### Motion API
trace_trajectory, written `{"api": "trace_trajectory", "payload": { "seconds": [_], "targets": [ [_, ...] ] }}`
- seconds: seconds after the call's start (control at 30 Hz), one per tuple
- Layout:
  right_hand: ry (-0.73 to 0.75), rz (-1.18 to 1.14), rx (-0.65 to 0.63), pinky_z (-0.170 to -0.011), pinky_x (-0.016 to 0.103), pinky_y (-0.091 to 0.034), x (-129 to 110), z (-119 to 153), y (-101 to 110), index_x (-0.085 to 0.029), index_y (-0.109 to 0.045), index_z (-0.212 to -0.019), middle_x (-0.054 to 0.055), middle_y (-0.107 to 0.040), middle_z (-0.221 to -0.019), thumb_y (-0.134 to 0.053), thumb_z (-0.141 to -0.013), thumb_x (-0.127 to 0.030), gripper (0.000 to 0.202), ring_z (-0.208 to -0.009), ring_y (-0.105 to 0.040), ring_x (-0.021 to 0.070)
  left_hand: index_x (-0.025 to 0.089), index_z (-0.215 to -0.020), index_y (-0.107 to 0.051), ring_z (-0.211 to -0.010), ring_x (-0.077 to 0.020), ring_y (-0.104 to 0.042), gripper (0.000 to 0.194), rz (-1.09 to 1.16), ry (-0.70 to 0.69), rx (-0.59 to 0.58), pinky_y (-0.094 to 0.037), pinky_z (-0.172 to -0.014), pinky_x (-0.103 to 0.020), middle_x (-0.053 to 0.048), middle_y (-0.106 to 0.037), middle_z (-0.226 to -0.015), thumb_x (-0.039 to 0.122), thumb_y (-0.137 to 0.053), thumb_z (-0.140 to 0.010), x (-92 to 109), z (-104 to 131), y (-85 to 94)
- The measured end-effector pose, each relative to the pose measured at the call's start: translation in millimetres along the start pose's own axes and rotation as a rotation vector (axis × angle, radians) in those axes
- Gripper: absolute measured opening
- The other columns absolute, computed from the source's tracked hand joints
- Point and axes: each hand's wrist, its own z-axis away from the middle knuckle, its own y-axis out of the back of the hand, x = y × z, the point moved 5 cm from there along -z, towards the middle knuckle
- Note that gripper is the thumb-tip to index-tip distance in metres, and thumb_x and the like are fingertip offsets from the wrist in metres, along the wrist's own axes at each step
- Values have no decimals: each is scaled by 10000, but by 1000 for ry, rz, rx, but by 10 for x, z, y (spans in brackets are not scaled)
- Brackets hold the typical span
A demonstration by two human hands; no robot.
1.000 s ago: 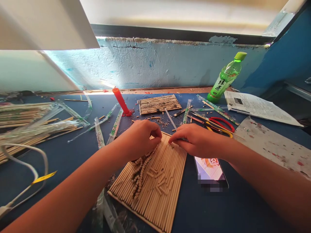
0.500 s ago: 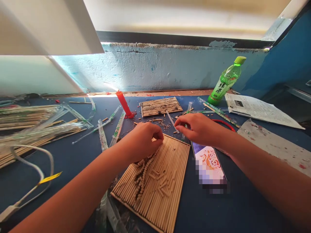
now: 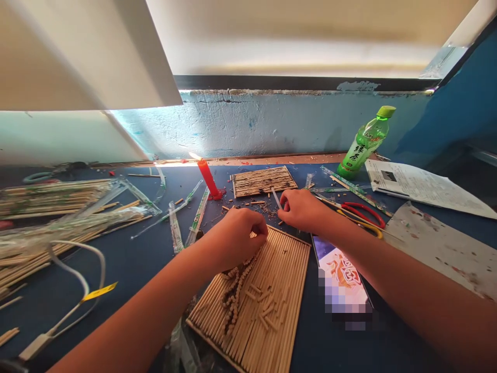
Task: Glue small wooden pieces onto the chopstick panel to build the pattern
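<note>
My left hand [image 3: 243,235] is over the top edge of a large panel of light wooden sticks [image 3: 285,280], its fingers pinched; whatever they hold is too small to make out. Beyond that panel, my right hand [image 3: 298,207] has its thumb and fingers closed on a thin translucent stick [image 3: 276,199]. A raised pattern of small beige pieces [image 3: 233,295] runs along the panel's left part. Several short stick pieces [image 3: 266,308] lie loose to the right of it. Behind my hands is a smaller stick panel [image 3: 264,181] with dark marks.
A lit red candle [image 3: 208,178] stands at the back. Scissors [image 3: 365,215] lie by my right forearm, near a phone [image 3: 341,274]. A green bottle [image 3: 365,142] and papers [image 3: 423,186] are at right; wrapped sticks [image 3: 54,202] and a white cable [image 3: 103,264] at left.
The view has shifted, so things appear lower and further right. My right hand has moved toward the translucent stick's lower end, and the scissors show more fully.
</note>
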Motion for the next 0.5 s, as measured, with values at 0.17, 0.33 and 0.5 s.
{"api": "trace_trajectory", "payload": {
  "seconds": [0.17,0.33,0.5],
  "targets": [
    [-2,-69,-28,-609,306,-410,55,-3,150,-181,-635,-844,71,-703,-806,-568,-766,-268,135,-683,-601,181,224,-771,-720,-627,-154,-575,166,12,-13,-3,-452,-731,-340,-8,-704,-694,239,-556,-785,5,0,2],
    [-26,-182,30,-582,299,-396,100,2,317,-185,-606,-835,58,-680,-784,-548,-799,-268,107,-650,-570,163,218,-770,-715,-669,-167,-588,164,15,-5,1,-451,-746,-352,-24,-723,-748,235,-553,-792,9,2,-7],
    [95,-501,196,-561,280,-389,23,47,585,-195,-582,-991,22,-596,-747,-476,-886,-265,165,-619,-505,141,224,-764,-709,-673,-169,-581,154,16,5,-4,-442,-715,-354,-23,-722,-769,244,-560,-793,-7,10,-19]
  ]
}}
